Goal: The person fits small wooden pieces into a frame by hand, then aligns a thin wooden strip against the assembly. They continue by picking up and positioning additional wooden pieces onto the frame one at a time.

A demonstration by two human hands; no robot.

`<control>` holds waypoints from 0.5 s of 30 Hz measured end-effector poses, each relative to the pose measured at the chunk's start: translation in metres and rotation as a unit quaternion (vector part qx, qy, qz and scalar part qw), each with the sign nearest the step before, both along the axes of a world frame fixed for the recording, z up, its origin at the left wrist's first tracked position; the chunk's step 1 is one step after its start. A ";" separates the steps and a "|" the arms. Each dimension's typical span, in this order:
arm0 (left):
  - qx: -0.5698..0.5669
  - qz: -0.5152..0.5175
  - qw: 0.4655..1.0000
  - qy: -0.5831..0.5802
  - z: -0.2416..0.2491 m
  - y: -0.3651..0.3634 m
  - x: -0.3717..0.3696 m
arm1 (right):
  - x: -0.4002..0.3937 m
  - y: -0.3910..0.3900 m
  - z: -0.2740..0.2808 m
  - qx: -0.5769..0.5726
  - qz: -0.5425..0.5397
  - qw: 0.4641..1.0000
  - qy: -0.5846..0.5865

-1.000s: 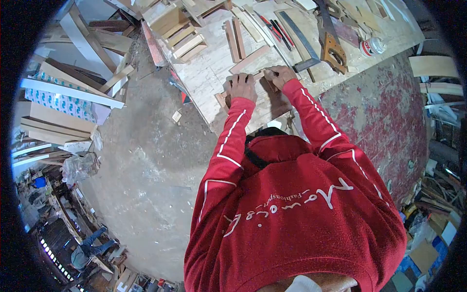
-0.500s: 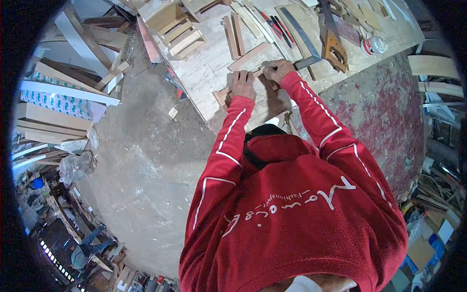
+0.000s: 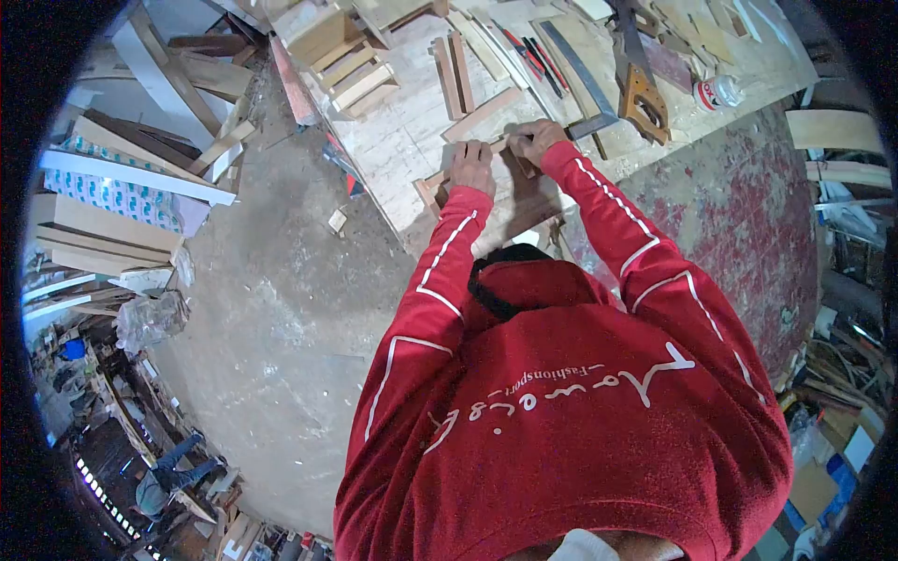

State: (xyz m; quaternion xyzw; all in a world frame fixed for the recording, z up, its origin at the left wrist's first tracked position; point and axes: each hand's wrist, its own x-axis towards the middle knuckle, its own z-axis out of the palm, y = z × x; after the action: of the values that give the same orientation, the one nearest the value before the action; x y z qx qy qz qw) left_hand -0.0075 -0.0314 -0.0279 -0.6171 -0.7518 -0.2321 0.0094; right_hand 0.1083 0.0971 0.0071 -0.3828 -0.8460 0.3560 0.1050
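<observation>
Near the table's front edge, my left hand (image 3: 473, 168) has its fingers curled over a strip of a small wooden frame (image 3: 431, 190). My right hand (image 3: 534, 144) is closed at the frame's other end, close to its corner. My fingers hide much of the frame, and the right fingertips are hard to make out. Just beyond my hands lies a loose flat wooden strip (image 3: 481, 115). Two narrow wooden strips (image 3: 453, 77) lie side by side farther back.
A metal square (image 3: 578, 79) and a handsaw (image 3: 644, 103) lie on the worktable (image 3: 398, 140) to the right, with a white jar (image 3: 717, 93) beyond. Red-and-black tools (image 3: 535, 61) lie behind. Slatted wooden pieces (image 3: 351, 70) stand at the left. Boards (image 3: 112, 229) are stacked left of the floor.
My left hand has shifted very slightly to the right along the frame. The right hand stays nearly in place, and the view has tilted a little.
</observation>
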 end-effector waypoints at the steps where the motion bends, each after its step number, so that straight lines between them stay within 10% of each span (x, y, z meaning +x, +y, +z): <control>1: 0.005 -0.001 1.000 0.004 0.003 0.001 0.000 | 0.000 0.003 0.001 0.005 -0.001 1.000 0.004; 15: -0.017 0.077 0.995 0.054 0.033 -0.024 0.008 | 0.006 -0.005 -0.022 0.024 -0.076 0.995 -0.054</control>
State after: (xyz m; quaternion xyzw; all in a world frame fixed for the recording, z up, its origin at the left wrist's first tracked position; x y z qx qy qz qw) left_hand 0.0007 -0.0556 0.0054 -0.5689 -0.7995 -0.1838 0.0575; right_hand 0.1146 0.0918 -0.0150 -0.4621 -0.8269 0.3058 0.0955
